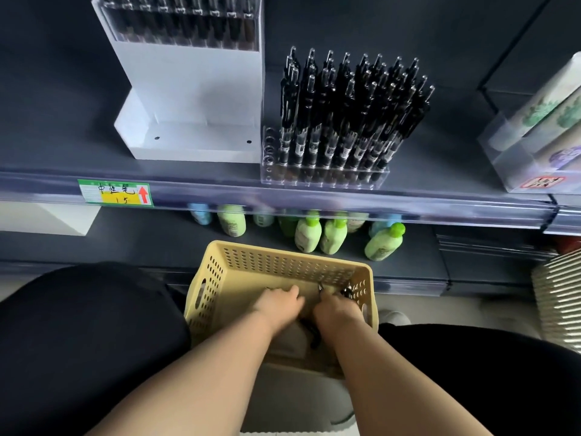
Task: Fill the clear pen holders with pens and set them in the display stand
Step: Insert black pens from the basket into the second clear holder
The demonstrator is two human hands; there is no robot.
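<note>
Both my hands reach down into a yellow perforated basket (pixel 220 278) that rests on my lap. My left hand (pixel 278 305) lies knuckles up on the basket floor, and what its fingers touch is hidden. My right hand (pixel 336 309) is curled round a few black pens (pixel 345 291) whose tips stick out past my fingers. On the shelf above, a clear pen holder (pixel 323 177) stands nearly full of black pens (pixel 349 99), with an empty column of holes at its left end. The white display stand (pixel 195 99) sits left of it, its lower step bare and an upper tier holding pens.
A price label (pixel 114 192) marks the shelf's front rail. Green and blue bottles (pixel 317 232) stand on the lower shelf behind the basket. A clear box of rolled items (pixel 540 133) sits at the right of the upper shelf. Corrugated sheets (pixel 559 297) lie at far right.
</note>
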